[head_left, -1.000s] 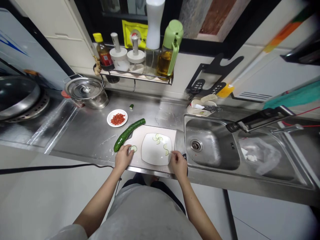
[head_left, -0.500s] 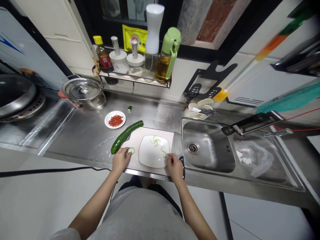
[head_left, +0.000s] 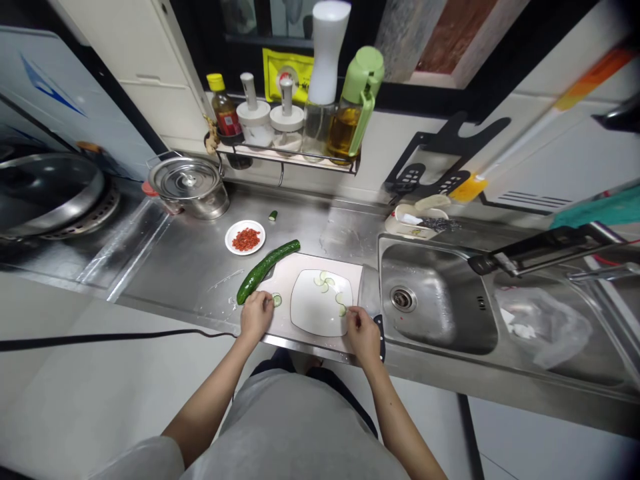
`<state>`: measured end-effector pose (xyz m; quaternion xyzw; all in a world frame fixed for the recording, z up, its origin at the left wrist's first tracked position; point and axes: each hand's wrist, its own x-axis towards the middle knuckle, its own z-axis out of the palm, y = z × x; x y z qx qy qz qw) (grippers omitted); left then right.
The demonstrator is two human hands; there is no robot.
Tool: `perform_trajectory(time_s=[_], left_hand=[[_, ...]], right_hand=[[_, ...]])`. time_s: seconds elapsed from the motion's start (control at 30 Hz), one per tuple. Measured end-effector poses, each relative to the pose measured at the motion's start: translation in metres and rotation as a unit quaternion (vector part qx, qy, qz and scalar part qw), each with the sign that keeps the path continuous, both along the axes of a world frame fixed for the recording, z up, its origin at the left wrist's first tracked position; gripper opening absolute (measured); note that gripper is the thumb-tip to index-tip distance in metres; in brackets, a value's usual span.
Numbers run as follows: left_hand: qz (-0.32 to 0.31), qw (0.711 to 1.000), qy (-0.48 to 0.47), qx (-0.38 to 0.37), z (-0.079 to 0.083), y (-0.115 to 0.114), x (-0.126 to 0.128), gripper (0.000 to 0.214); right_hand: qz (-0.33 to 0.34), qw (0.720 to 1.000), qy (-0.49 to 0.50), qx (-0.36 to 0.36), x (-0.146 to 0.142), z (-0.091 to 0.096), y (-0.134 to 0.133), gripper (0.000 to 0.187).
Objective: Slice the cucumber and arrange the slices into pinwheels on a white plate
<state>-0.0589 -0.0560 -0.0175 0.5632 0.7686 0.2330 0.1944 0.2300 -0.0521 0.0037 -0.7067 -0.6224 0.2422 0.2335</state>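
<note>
My left hand (head_left: 257, 315) is closed beside the whole cucumber (head_left: 267, 268). Its fingertips touch the edge of a small stack of cucumber slices (head_left: 277, 300) on the pale cutting board (head_left: 283, 320). At the right rim of the white plate (head_left: 320, 317) is my right hand (head_left: 365, 335), its fingers curled together; what they pinch, if anything, is hidden. Thin half slices of cucumber (head_left: 324, 283) form a fan on the plate, and a curved line of others (head_left: 341, 304) runs to my right fingertips. A knife (head_left: 380, 333) lies under and beside that hand.
Behind the board are a small plate of red bits (head_left: 245, 238) and a cucumber end (head_left: 273, 215). A lidded steel pot (head_left: 193, 187) stands back left, the sink (head_left: 430, 293) lies right, and a rack of bottles (head_left: 295, 157) hangs above.
The view has swung slightly left, so everything appears further right. My left fingertips have drawn back a little from the slices. My right hand stays at the plate's rim.
</note>
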Motion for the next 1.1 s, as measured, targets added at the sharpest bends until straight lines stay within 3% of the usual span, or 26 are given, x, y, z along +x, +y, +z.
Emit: perform_trajectory(time_s=[0.17,0.27,0.4,0.57,0.63,0.67,0.8,0.87,0.97,1.1], left_hand=[[-0.012,0.994,-0.106,0.03,0.018,0.002,0.004,0.008],[-0.046,0.976,-0.208,0.037,0.034,0.005,0.013,0.011],[-0.083,0.95,-0.302,0.003,0.053,0.011,0.032,0.015],[-0.063,0.905,-0.417,-0.051,0.065,0.012,0.053,0.026],[-0.028,0.867,-0.488,-0.095,0.067,0.011,0.059,0.035],[-0.009,0.834,-0.535,-0.132,0.068,0.01,0.061,0.04],[0.051,0.645,-0.705,-0.29,0.07,0.009,0.068,0.052],[0.066,0.592,-0.737,-0.32,0.069,0.01,0.071,0.047],[0.072,0.572,-0.747,-0.33,0.068,0.012,0.074,0.037],[0.053,0.604,-0.736,-0.303,0.072,0.015,0.074,0.041]], right_hand=[[0.007,0.999,0.047,0.014,-0.007,0.008,0.003,0.037],[0.062,0.991,0.115,0.018,-0.023,0.023,0.007,0.032],[0.18,0.967,0.181,0.024,-0.049,0.04,0.014,0.028],[0.183,0.957,0.222,0.03,-0.063,0.047,0.02,0.011],[0.173,0.955,0.238,0.028,-0.062,0.048,0.021,0.01],[0.171,0.954,0.244,0.025,-0.06,0.048,0.021,0.01],[0.171,0.952,0.255,0.013,-0.052,0.052,0.021,0.009],[0.17,0.951,0.257,0.012,-0.05,0.054,0.021,0.008],[0.168,0.95,0.265,0.008,-0.048,0.055,0.02,0.008],[0.165,0.948,0.274,-0.002,-0.047,0.054,0.02,0.009]])
